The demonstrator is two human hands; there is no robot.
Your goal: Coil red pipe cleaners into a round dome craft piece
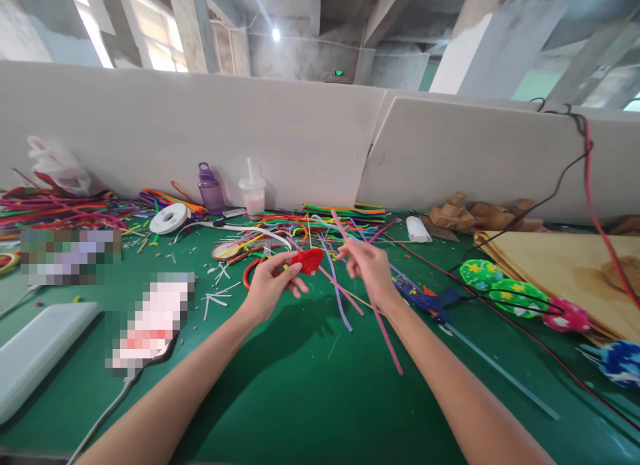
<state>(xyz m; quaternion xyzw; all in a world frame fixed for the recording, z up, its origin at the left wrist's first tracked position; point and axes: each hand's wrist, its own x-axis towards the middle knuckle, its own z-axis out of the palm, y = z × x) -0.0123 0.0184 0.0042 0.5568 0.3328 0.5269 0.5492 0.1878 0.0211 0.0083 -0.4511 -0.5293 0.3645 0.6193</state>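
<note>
My left hand [273, 282] pinches a small red fuzzy piece [310, 260] between thumb and fingers, above the green table. Just to its right, my right hand [369, 268] is closed around a long pink pipe cleaner [387, 342], which sticks out above the fingers and below the palm. The two hands are apart. Beneath and between them lie a purple pipe cleaner [335, 285] and other loose strands. A blue glue gun [423, 298] with a clear glue stick in it rests right of my right hand.
Several pipe cleaners [345, 210] are heaped along the white partition [240, 118]. A purple bottle [211, 190], a lidded cup [253, 195] and a white spool [170, 218] stand at the back. Phones and a white box [43, 352] lie left; fuzzy decorations [517, 297] and cables lie right.
</note>
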